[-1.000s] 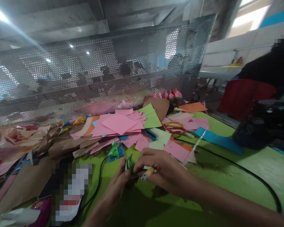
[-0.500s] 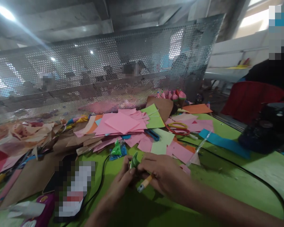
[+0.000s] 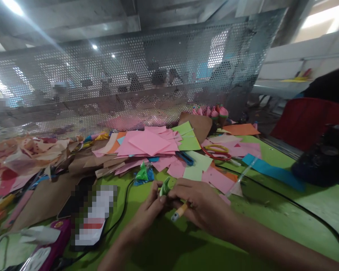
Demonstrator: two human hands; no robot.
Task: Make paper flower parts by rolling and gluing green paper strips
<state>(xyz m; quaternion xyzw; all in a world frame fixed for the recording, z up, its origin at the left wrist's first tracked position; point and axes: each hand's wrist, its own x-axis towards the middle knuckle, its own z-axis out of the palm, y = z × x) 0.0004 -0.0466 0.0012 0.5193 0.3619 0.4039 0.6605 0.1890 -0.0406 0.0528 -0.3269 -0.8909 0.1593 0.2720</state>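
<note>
In the head view, a small curled piece of striped green paper (image 3: 164,187) is held between both hands above the green table. My left hand (image 3: 149,206) pinches its left side with thumb and fingers. From the right, my right hand (image 3: 205,203) closes its fingers on the same paper. A short orange stick-like tool with a grey end (image 3: 181,210) also sits in the right hand, poking out below the fingers; its kind is unclear. Just beyond the hands lies a small clear packet with green and blue contents (image 3: 144,175).
Pink paper sheets (image 3: 149,141) pile up behind the hands, near scissors with red and yellow handles (image 3: 217,150). A black cable (image 3: 288,201) crosses the right side. At left are a phone (image 3: 94,222) and a purple power strip (image 3: 52,241). A perforated metal screen (image 3: 124,86) stands behind.
The view has shifted slightly, so everything sits a little further right. The green paper curl is turned a bit, showing more of its flat green face. Both hands keep their hold.
</note>
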